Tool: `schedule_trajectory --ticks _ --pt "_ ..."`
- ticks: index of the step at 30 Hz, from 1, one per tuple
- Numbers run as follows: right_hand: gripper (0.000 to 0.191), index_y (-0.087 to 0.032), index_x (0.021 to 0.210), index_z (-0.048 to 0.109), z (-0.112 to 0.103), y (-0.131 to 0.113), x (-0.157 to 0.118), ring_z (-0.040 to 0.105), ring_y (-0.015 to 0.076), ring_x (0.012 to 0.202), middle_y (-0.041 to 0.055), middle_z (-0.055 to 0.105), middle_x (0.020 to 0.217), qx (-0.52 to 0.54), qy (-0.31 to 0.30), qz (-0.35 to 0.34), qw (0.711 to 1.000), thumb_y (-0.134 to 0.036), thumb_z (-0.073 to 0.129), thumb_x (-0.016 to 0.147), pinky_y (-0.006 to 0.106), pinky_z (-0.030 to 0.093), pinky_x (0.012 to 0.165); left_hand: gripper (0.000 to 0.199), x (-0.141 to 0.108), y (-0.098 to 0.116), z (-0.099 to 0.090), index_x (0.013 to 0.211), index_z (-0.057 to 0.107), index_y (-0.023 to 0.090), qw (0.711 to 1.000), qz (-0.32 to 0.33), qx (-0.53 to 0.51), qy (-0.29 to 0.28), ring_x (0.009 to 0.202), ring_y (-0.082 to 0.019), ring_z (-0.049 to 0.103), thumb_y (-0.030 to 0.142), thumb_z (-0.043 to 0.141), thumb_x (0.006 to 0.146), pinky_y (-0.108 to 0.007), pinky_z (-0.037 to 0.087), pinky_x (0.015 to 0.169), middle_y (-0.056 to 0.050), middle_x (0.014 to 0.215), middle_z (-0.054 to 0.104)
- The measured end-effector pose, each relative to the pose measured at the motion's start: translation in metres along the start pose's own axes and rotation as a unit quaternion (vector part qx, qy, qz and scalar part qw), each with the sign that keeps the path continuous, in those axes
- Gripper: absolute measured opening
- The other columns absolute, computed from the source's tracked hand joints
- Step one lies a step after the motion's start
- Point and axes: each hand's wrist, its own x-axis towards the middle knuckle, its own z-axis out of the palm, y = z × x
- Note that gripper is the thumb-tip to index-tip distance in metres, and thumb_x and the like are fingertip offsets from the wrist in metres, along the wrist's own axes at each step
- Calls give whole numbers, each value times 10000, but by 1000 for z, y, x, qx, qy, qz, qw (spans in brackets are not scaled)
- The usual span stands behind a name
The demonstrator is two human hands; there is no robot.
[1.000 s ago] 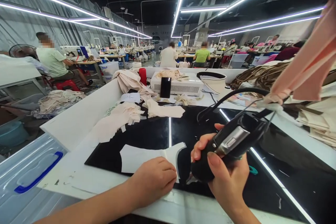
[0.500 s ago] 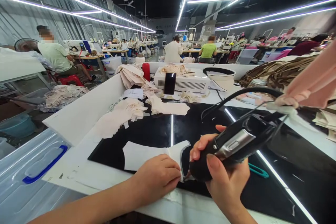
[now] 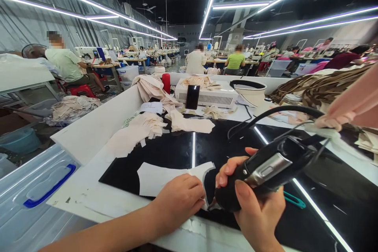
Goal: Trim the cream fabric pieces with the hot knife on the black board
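A cut piece of white fabric [image 3: 159, 179] with curved edges lies on the black board [image 3: 171, 147] in front of me. My left hand [image 3: 184, 195] has its fingers bent and pressed together on the piece's right end. In my right hand [image 3: 260, 208] is a black corded hand tool [image 3: 265, 169] with a silver panel, its fingers wrapped round the body. The tool slants down leftward, and its tip is beside the fabric's lower right corner, near my left fingertips. Whether the tip touches the cloth I cannot tell.
Stacked pale fabric pieces [image 3: 144, 126] lie at the board's back left. Behind are a phone [image 3: 193, 97], a vented white box [image 3: 206, 96] and a red cone [image 3: 166, 83]. A teal tool [image 3: 295, 200] lies right. The tool's cable [image 3: 271, 110] runs to a pink cloth [image 3: 351, 102].
The view has tilted up slightly, so everything sits a little lower. My right hand and the tool appear slightly farther right; my left hand stays on the fabric.
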Motion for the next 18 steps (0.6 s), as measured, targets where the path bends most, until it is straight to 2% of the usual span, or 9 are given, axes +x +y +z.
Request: schedule_trajectory --ticks 3,5,9,14,18 --pt "436 -291 1312 565 0 0 0 670 136 611 -17 666 861 3 1 1 1000 -288 766 925 294 589 538 109 0 -1 4 904 595 173 998 39 21 46 880 -179 625 109 651 974 -280 512 829 -21 964 672" --pt "427 -290 1301 568 1 0 0 668 137 610 -18 666 858 3 3 0 1000 -296 767 924 289 582 527 127 -1 -2 7 927 599 177 996 70 19 54 893 -169 630 80 582 1006 -276 502 856 -12 962 676" --pt "422 -289 1288 567 2 0 0 665 135 612 -23 671 852 -1 9 3 1000 -304 772 920 284 576 534 171 -3 -4 8 981 625 179 996 89 -6 24 902 -157 658 84 504 1055 -270 496 872 -3 935 691" --pt "431 -292 1281 567 2 0 0 665 133 611 -27 671 852 -1 10 4 1000 -313 783 908 283 574 539 201 -6 -7 0 1025 646 175 995 99 -15 -3 890 -171 676 59 482 1031 -281 523 844 -20 970 710" --pt "423 -294 1272 567 2 0 0 661 137 611 -25 666 854 -1 14 11 1000 -314 782 908 286 568 530 222 -9 -11 -6 1106 650 163 991 135 -11 -3 965 -175 688 55 476 1020 -295 546 929 -44 1053 739"
